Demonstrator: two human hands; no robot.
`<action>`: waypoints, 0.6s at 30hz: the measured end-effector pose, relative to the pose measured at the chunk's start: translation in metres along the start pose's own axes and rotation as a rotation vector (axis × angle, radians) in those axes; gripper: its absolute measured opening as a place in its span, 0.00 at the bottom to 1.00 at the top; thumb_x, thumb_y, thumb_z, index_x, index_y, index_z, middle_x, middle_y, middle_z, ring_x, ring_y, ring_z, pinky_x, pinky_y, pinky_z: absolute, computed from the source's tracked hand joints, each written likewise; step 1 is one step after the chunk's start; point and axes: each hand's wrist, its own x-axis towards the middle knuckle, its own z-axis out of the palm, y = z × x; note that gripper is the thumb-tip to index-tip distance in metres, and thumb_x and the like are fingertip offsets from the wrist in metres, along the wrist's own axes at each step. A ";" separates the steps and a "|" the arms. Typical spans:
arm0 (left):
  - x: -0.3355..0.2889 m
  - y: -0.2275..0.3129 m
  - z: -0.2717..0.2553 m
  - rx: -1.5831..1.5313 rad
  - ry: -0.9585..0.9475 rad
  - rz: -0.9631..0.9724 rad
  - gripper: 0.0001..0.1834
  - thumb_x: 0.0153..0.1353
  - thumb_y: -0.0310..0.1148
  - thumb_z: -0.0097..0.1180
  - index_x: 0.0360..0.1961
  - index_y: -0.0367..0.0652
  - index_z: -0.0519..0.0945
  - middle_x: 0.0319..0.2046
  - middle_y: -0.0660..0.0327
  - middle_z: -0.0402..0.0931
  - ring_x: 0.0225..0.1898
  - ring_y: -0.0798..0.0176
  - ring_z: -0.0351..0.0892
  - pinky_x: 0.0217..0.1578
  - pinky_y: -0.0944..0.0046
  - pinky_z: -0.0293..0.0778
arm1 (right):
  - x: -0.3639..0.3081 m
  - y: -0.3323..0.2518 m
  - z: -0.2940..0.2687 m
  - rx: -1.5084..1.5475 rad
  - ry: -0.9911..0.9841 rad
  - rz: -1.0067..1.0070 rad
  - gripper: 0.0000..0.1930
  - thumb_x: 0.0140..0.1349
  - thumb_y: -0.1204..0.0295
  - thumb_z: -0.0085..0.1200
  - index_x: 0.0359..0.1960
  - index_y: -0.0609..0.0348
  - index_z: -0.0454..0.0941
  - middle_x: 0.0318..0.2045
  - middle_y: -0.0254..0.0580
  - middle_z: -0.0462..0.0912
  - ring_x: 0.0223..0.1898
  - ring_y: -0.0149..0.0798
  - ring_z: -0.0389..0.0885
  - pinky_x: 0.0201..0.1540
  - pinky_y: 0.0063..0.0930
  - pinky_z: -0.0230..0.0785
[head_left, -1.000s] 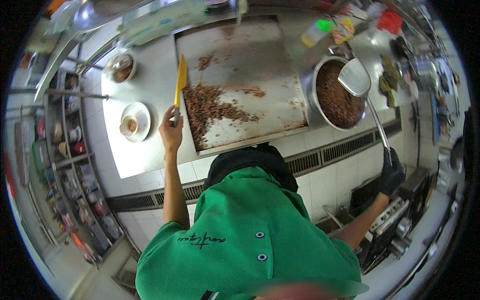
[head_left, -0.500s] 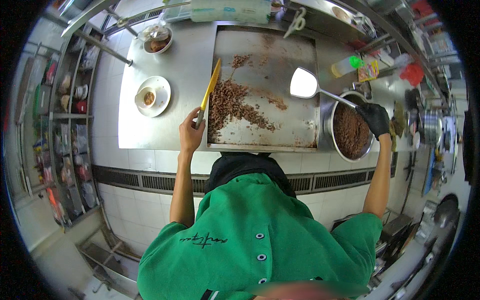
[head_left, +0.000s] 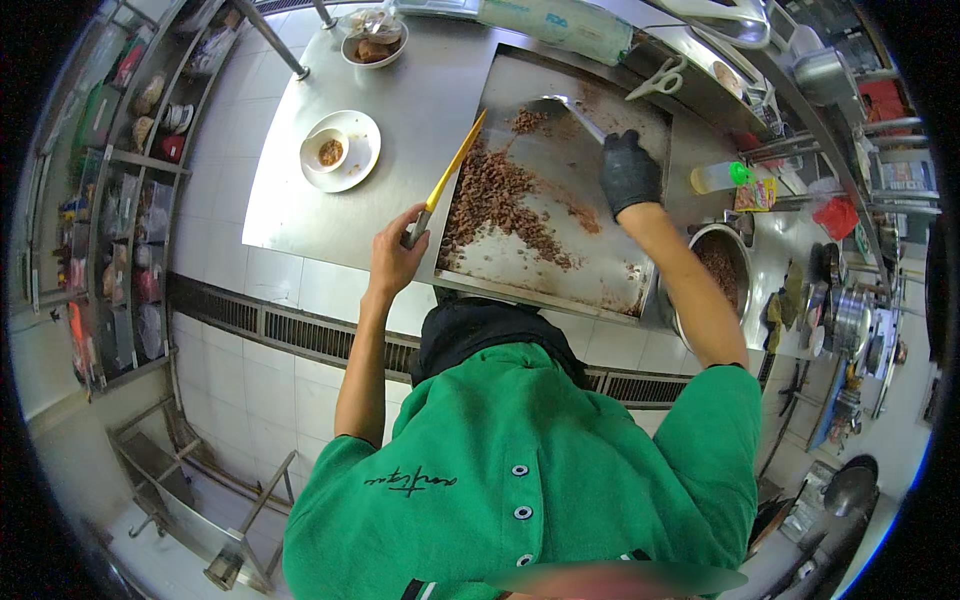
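My left hand (head_left: 397, 252) is closed round the grey handle of a long, tapering yellow-bladed tool (head_left: 456, 163). Its blade slants across the left edge of the flat metal griddle (head_left: 590, 272). Browned crumbled meat (head_left: 492, 195) lies spread over the griddle's left and near part, with a small heap farther back. In a black glove, my right hand (head_left: 632, 172) grips the handle of a metal spatula (head_left: 588, 121) above the far part of the griddle. The spatula's head, tilted nearly edge-on, is beside the small heap.
Right of the griddle, a metal pot (head_left: 748, 262) of crumbled meat is partly covered by my right forearm. A white plate (head_left: 366, 172) with a small cup stands left, behind it a bowl (head_left: 375, 58). White scissors (head_left: 660, 80) and a green-capped bottle (head_left: 715, 178) are at the right.
My right hand has swung the spatula from over the pot to the far part of the griddle, beside the small heap. My left hand still holds the yellow tool. The view has turned.
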 end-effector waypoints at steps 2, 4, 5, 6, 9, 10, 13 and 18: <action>0.000 -0.002 -0.002 -0.033 0.032 -0.004 0.28 0.60 0.22 0.67 0.63 0.45 0.81 0.42 0.55 0.87 0.24 0.68 0.74 0.29 0.63 0.75 | -0.009 -0.030 0.003 0.061 -0.077 0.012 0.16 0.69 0.74 0.50 0.54 0.69 0.79 0.34 0.58 0.86 0.33 0.56 0.89 0.37 0.47 0.84; 0.001 -0.004 -0.002 -0.052 0.039 -0.044 0.28 0.60 0.22 0.67 0.63 0.45 0.81 0.43 0.55 0.87 0.24 0.68 0.74 0.29 0.64 0.74 | -0.025 -0.056 0.001 0.154 -0.167 0.026 0.21 0.67 0.74 0.49 0.61 0.69 0.75 0.35 0.60 0.85 0.32 0.59 0.88 0.35 0.50 0.83; 0.001 -0.006 -0.003 -0.056 0.043 -0.045 0.28 0.60 0.22 0.67 0.63 0.45 0.81 0.43 0.55 0.87 0.24 0.68 0.74 0.29 0.64 0.74 | -0.036 -0.068 0.000 0.208 -0.258 0.049 0.24 0.66 0.74 0.49 0.64 0.69 0.73 0.35 0.61 0.85 0.31 0.60 0.88 0.34 0.51 0.82; 0.001 -0.008 -0.003 -0.061 0.045 -0.046 0.28 0.60 0.23 0.67 0.63 0.45 0.81 0.43 0.55 0.87 0.24 0.68 0.74 0.28 0.64 0.74 | -0.048 -0.077 -0.001 0.206 -0.250 0.022 0.26 0.67 0.74 0.48 0.66 0.71 0.69 0.34 0.61 0.86 0.31 0.59 0.88 0.34 0.51 0.82; 0.003 -0.011 -0.002 -0.061 0.049 -0.040 0.27 0.60 0.23 0.67 0.63 0.45 0.81 0.42 0.55 0.87 0.23 0.68 0.75 0.28 0.64 0.74 | -0.087 -0.094 -0.008 0.234 -0.347 -0.012 0.30 0.68 0.74 0.47 0.72 0.74 0.63 0.32 0.60 0.86 0.31 0.57 0.88 0.33 0.51 0.81; 0.004 -0.012 -0.001 -0.058 0.047 -0.046 0.27 0.60 0.23 0.67 0.63 0.45 0.81 0.42 0.55 0.87 0.23 0.68 0.75 0.28 0.64 0.74 | -0.101 -0.097 -0.012 0.248 -0.373 -0.017 0.31 0.68 0.73 0.47 0.72 0.72 0.63 0.33 0.60 0.86 0.31 0.57 0.88 0.33 0.51 0.81; 0.007 -0.015 0.000 -0.050 0.039 -0.039 0.27 0.60 0.23 0.67 0.63 0.45 0.81 0.41 0.56 0.87 0.23 0.68 0.74 0.28 0.64 0.74 | -0.144 -0.096 -0.033 0.280 -0.414 -0.011 0.32 0.67 0.73 0.50 0.74 0.63 0.63 0.33 0.58 0.85 0.31 0.58 0.87 0.32 0.51 0.79; 0.016 -0.021 -0.003 -0.070 0.030 -0.012 0.28 0.60 0.23 0.67 0.63 0.45 0.81 0.40 0.57 0.87 0.23 0.69 0.74 0.27 0.65 0.73 | -0.197 -0.076 -0.075 0.323 -0.394 0.094 0.32 0.69 0.70 0.53 0.76 0.50 0.64 0.35 0.55 0.83 0.30 0.59 0.85 0.32 0.53 0.77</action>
